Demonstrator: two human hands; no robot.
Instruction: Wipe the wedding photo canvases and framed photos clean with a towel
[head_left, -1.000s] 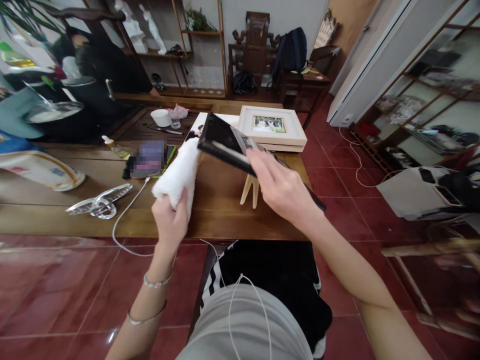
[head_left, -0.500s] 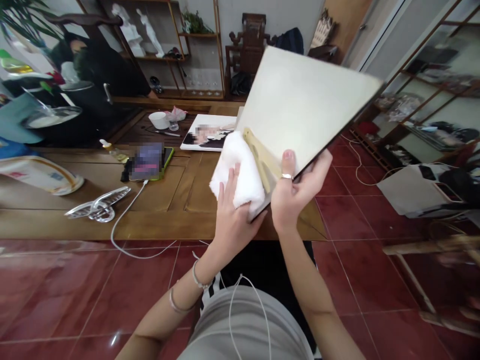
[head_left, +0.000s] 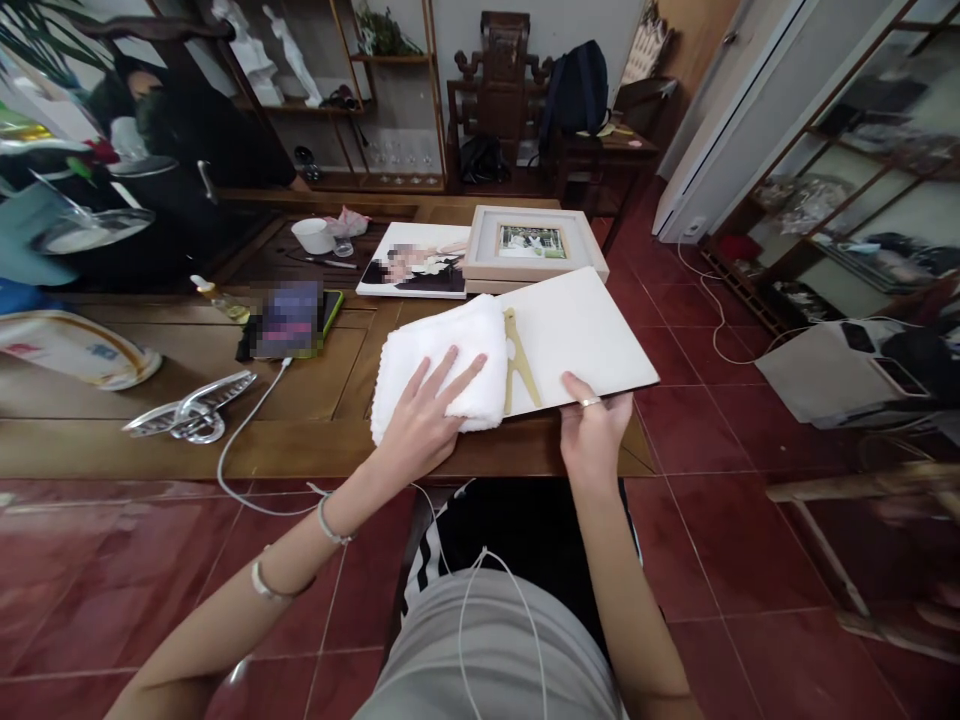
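A pale picture frame [head_left: 581, 335] lies back side up, tilted over the table's front edge, with a tan fold-out stand [head_left: 517, 365] on its back. My right hand [head_left: 596, 435] grips its near edge, thumb on top and fingers below. Over the left part of the frame is a white towel [head_left: 439, 370], and my left hand [head_left: 431, 410] rests on it with spread fingers. The towel hides the frame's left end, and the front faces down out of sight. Behind them stand a framed photo [head_left: 532, 243] and a flat photo panel [head_left: 412, 262].
On the wooden table [head_left: 300, 445] are a phone [head_left: 289, 320] on a white cable, a silver butterfly-shaped piece [head_left: 191, 405], a dropper bottle [head_left: 219, 298], a white cup [head_left: 313, 236] and a blue-white packet [head_left: 67, 340]. A person in black [head_left: 217, 130] sits across.
The picture frame has come down from a steep tilt to nearly flat, uncovering the framed photo behind. My left hand and the towel have shifted left, and the towel is spread wider.
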